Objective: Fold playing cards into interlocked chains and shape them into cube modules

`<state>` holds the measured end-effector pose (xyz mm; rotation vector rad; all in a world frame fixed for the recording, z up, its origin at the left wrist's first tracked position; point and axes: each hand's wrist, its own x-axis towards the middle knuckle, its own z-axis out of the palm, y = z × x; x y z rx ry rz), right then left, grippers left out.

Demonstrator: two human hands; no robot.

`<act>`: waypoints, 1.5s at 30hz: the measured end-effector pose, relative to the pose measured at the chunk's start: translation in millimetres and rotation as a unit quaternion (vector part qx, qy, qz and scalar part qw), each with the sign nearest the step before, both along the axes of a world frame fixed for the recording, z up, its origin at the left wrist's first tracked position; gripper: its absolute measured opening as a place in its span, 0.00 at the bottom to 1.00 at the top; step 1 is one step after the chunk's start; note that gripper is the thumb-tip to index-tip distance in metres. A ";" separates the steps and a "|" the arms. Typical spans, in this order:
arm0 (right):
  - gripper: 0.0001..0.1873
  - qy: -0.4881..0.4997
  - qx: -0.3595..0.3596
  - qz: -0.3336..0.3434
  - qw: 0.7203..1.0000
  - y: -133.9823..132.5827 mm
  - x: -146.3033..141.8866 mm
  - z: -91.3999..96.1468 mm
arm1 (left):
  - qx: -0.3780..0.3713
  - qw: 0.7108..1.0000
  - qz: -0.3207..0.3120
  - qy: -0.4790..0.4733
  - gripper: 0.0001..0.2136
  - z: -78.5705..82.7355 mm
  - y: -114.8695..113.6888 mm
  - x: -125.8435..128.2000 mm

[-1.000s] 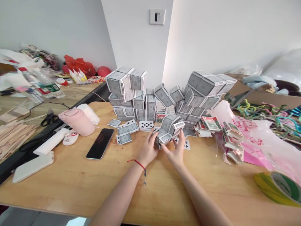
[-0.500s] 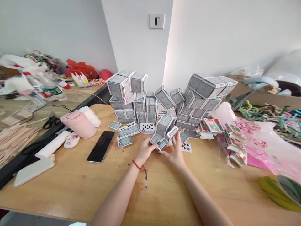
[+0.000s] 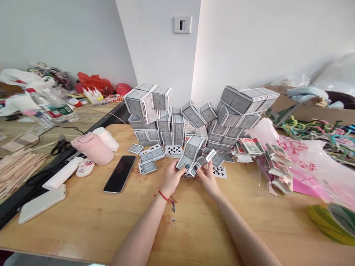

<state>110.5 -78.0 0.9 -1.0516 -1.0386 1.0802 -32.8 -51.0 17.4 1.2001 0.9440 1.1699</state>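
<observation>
Both my hands grip a small block of folded grey-backed playing cards (image 3: pixel 193 153) just above the wooden table (image 3: pixel 91 218). My left hand (image 3: pixel 173 176), with a red string at the wrist, pinches its lower left side. My right hand (image 3: pixel 206 176) holds its lower right side, thumb and fingers closed on the cards. Behind it rises a wall of the same card cubes (image 3: pixel 177 114), stacked against the white wall corner. Loose cards (image 3: pixel 151 155) lie flat to the left of my hands, and a clubs card (image 3: pixel 220 171) lies to the right.
A black phone (image 3: pixel 119 173), a pink roll (image 3: pixel 93 147) and white cases (image 3: pixel 41 202) lie at the left. Card packs (image 3: pixel 251 146) and a pink plastic bag (image 3: pixel 310 162) spread at the right. A green-yellow tape roll (image 3: pixel 330 221) sits near the right front edge.
The card block has been turned and drawn slightly nearer to me. Both hands shifted their grip lower on it, and the view moved a little.
</observation>
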 end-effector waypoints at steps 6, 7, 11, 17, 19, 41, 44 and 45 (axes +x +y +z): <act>0.37 0.045 -0.032 0.051 0.997 -2.0 -4.2 4.9 | 0.002 0.999 0.035 0.016 0.15 -4.1 1.1 0.3; 0.36 0.048 -0.035 0.052 0.997 -2.3 -4.1 5.1 | -0.003 0.999 0.038 0.015 0.15 -4.5 1.5 0.3; 0.34 0.056 -0.046 0.061 0.995 -2.5 -2.9 3.7 | -0.016 0.999 0.044 0.008 0.15 -2.2 1.9 -0.1; 0.33 0.054 -0.039 0.058 0.996 -2.4 -3.2 4.2 | -0.025 0.999 0.036 -0.004 0.14 3.1 1.6 -0.7; 0.33 0.058 -0.039 0.063 0.996 -2.8 -3.8 5.4 | -0.024 0.999 0.034 -0.002 0.14 3.0 1.7 -0.7; 0.34 0.069 -0.034 0.056 0.995 -3.8 -4.3 5.9 | 0.000 1.000 0.014 0.006 0.15 7.0 2.3 -3.3; 0.34 0.067 -0.035 0.055 0.996 -3.4 -3.9 4.8 | -0.005 1.000 0.020 0.008 0.14 8.5 2.1 -2.7; 0.34 0.068 -0.036 0.054 0.996 -3.0 -3.7 4.2 | -0.008 1.000 0.022 0.009 0.13 8.8 2.1 -2.6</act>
